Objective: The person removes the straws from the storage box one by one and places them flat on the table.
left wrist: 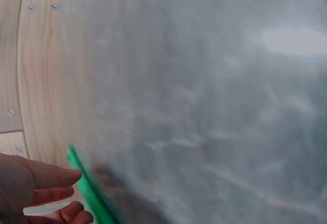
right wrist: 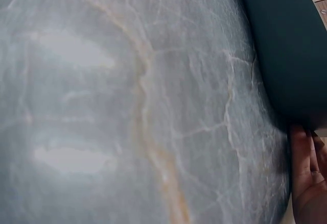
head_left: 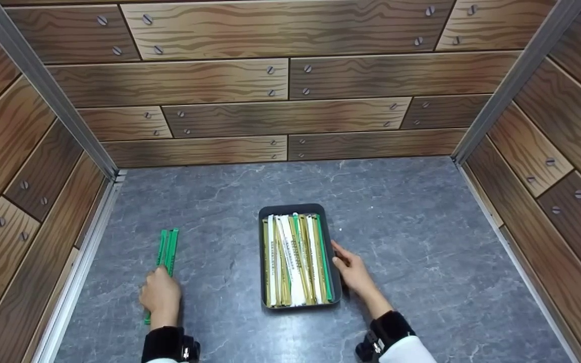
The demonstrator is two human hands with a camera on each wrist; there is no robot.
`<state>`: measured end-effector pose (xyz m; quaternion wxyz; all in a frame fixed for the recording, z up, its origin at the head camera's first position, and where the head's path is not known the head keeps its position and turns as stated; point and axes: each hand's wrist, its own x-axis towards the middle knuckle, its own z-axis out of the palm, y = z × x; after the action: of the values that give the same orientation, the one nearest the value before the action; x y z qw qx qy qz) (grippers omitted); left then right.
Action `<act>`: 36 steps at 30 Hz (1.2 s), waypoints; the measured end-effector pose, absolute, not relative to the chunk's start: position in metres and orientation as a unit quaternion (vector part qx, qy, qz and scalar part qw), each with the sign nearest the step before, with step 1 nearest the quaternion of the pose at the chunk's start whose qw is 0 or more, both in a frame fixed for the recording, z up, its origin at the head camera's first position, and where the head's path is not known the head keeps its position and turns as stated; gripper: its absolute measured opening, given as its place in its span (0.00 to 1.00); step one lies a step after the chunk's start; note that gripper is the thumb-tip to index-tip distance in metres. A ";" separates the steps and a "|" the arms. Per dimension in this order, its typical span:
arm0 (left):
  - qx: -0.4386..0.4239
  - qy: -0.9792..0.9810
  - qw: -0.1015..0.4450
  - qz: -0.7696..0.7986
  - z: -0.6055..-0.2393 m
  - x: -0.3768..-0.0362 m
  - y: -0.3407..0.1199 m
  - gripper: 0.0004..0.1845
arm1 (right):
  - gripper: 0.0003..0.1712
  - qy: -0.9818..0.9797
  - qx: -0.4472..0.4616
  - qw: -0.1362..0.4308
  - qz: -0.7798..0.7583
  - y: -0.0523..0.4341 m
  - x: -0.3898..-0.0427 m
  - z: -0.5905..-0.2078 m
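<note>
Head view: grey marbled surface (head_left: 396,217) walled by wood-patterned panels; dark tray (head_left: 262,262) near the middle, filled with long paper-sleeved sticks (head_left: 295,262) in white, gold and green, lying side by side along the tray's length; a small set of green sticks (head_left: 168,248) lies apart to the left, parallel to the tray. Left hand (head_left: 160,296) rests over the near end of the green sticks, fingers curled down on them; whether they are pinched or merely covered cannot be told, the left wrist view being blurred and showing only fingers (left wrist: 48,183) loosely bent beside a green stick (left wrist: 89,191). Right hand (head_left: 353,269) lies against the tray's right wall, fingers fairly straight and touching the rim, grasping nothing; the right wrist view confirms fingertips (right wrist: 301,150) at the tray's dark side (right wrist: 286,45). Judgement: good practice here is to keep the tray steadied with the right hand, and to square the green sticks' ends together so the set stays aligned.
</note>
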<state>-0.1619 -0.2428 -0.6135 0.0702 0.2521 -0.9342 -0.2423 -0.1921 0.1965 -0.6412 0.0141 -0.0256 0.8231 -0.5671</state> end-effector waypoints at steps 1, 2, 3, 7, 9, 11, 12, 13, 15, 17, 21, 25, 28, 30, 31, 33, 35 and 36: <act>0.250 -0.935 0.074 -0.239 -0.611 -0.162 -0.241 0.09 | 0.27 0.824 -0.026 0.011 -0.566 0.196 -0.192 -0.641; 0.246 -0.937 0.077 -0.237 -0.608 -0.162 -0.238 0.10 | 0.27 0.824 -0.026 0.009 -0.566 0.196 -0.192 -0.641; 0.240 -0.938 0.083 -0.235 -0.605 -0.162 -0.235 0.10 | 0.27 0.825 -0.026 0.007 -0.565 0.196 -0.192 -0.641; 0.192 -0.946 0.096 -0.241 -0.593 -0.162 -0.216 0.15 | 0.27 0.825 -0.021 0.009 -0.565 0.197 -0.192 -0.641; 0.156 -0.950 0.102 -0.252 -0.588 -0.161 -0.202 0.17 | 0.27 0.823 -0.020 0.010 -0.568 0.197 -0.192 -0.642; 0.117 -0.950 0.111 -0.267 -0.586 -0.161 -0.186 0.18 | 0.27 0.822 -0.020 0.009 -0.570 0.197 -0.192 -0.643; 0.099 -0.949 0.117 -0.274 -0.585 -0.161 -0.176 0.18 | 0.27 0.821 -0.018 0.009 -0.571 0.197 -0.192 -0.643; 0.079 -0.948 0.121 -0.284 -0.584 -0.160 -0.166 0.17 | 0.27 0.821 -0.018 0.009 -0.571 0.197 -0.192 -0.643; 0.042 -0.943 0.128 -0.303 -0.584 -0.159 -0.146 0.17 | 0.27 0.821 -0.017 0.010 -0.570 0.197 -0.193 -0.644; 0.006 -0.936 0.132 -0.327 -0.584 -0.159 -0.125 0.17 | 0.27 0.821 -0.013 0.015 -0.570 0.197 -0.193 -0.643; -0.045 -0.927 0.114 -0.353 -0.582 -0.158 -0.087 0.17 | 0.27 0.821 -0.014 0.022 -0.570 0.198 -0.192 -0.643; -0.068 -0.938 0.097 -0.325 -0.584 -0.158 -0.057 0.20 | 0.26 0.821 -0.017 0.022 -0.570 0.195 -0.190 -0.637; -0.079 -0.949 0.092 -0.291 -0.587 -0.158 -0.044 0.17 | 0.26 0.817 -0.019 0.019 -0.577 0.194 -0.190 -0.637; -0.087 -0.954 0.090 -0.273 -0.591 -0.158 -0.037 0.15 | 0.27 0.817 -0.021 0.017 -0.576 0.196 -0.191 -0.643; -0.092 -0.956 0.086 -0.266 -0.592 -0.158 -0.034 0.15 | 0.27 0.817 -0.021 0.017 -0.576 0.196 -0.191 -0.643; -0.105 -0.958 0.083 -0.253 -0.596 -0.158 -0.028 0.14 | 0.27 0.818 -0.019 0.018 -0.574 0.196 -0.191 -0.643; -0.117 -0.959 0.080 -0.246 -0.601 -0.157 -0.022 0.15 | 0.27 0.821 -0.015 0.021 -0.570 0.195 -0.192 -0.643; -0.121 -0.959 0.079 -0.245 -0.603 -0.156 -0.019 0.15 | 0.27 0.823 -0.017 0.021 -0.567 0.195 -0.192 -0.644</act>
<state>-0.1562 -0.0194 -0.6033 0.0790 -0.1214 -0.9588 -0.2446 -0.1916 0.1945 -0.6439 0.0209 -0.0171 0.8231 -0.5672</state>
